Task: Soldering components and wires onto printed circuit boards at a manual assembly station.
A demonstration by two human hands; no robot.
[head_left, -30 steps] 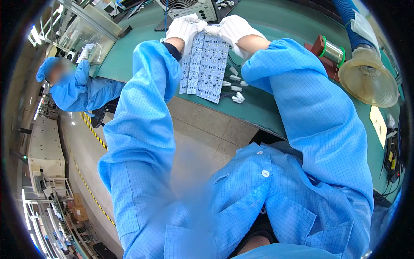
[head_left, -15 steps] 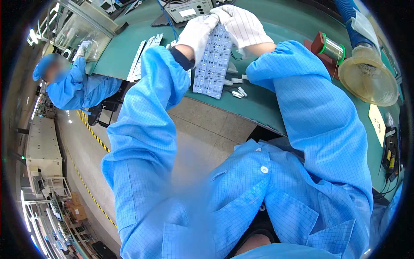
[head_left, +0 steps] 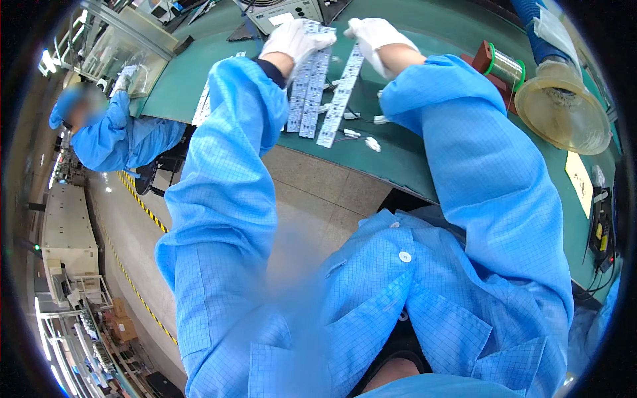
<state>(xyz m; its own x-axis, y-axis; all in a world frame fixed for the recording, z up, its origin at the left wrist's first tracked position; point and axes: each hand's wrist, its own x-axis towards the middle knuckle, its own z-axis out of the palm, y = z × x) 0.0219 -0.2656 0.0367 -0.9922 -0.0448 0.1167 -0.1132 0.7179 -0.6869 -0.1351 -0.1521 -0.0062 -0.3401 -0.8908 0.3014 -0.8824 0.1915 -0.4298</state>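
In a white glove, my left hand (head_left: pixel 297 42) is closed around the upper part of narrow white circuit board strips (head_left: pixel 310 99), which lie side by side and point toward me. My right hand (head_left: pixel 379 41), in a striped white glove, is closed at the far end of a single circuit board strip (head_left: pixel 340 99). This strip slants, apart from those at my left hand, its near end by the bench's front edge. Small white connectors (head_left: pixel 373 143) on thin leads lie just right of it. My gloves hide the far ends of the boards.
More board strips (head_left: pixel 202 105) lie left of my left sleeve. A power supply box (head_left: pixel 279 14) stands at the back. On the right are a solder wire spool (head_left: pixel 505 70), a fume hose funnel (head_left: pixel 564 113) and a yellow card (head_left: pixel 579 184). Another person (head_left: pixel 119 129) sits far left.
The wide board panel between my hands is now in separate strips. My right hand has a single strip set off to the right; my left hand has shifted slightly left with the others.
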